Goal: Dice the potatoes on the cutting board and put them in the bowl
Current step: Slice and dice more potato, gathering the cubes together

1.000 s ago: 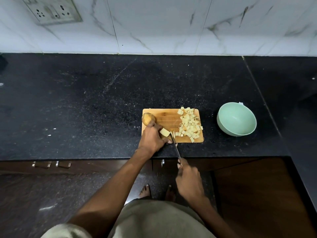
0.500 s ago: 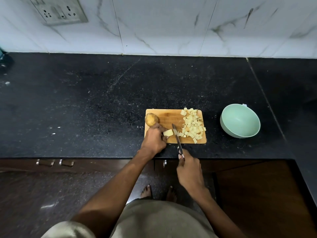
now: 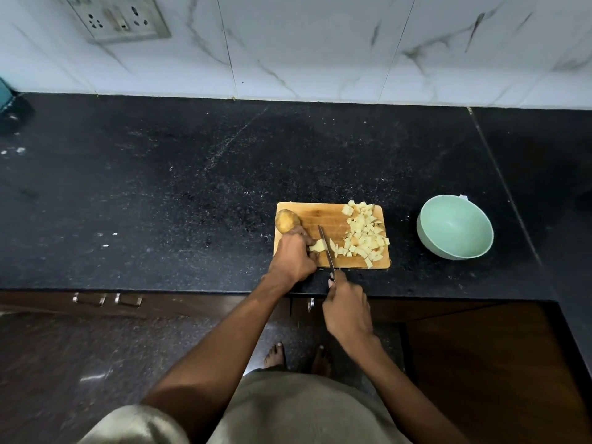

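A small wooden cutting board (image 3: 323, 216) lies near the front edge of the black counter. A whole unpeeled potato (image 3: 286, 220) rests on its left end. My left hand (image 3: 293, 257) pins a pale potato piece (image 3: 317, 246) against the board. My right hand (image 3: 347, 307) grips a knife (image 3: 326, 249), and the blade stands on the board just right of that piece. A heap of diced potato (image 3: 363, 235) covers the board's right half. The mint-green bowl (image 3: 455, 227) sits to the right of the board with nothing in it.
The black granite counter (image 3: 192, 187) runs wide to the left and behind the board. A wall socket (image 3: 120, 17) is on the marble backsplash. A dark object (image 3: 11, 110) sits at the far left edge. Drawer handles (image 3: 107, 299) lie below the counter front.
The knife has moved forward onto the board, from behind the potato piece to alongside it. My right hand followed toward the counter edge. My left hand stays on the piece.
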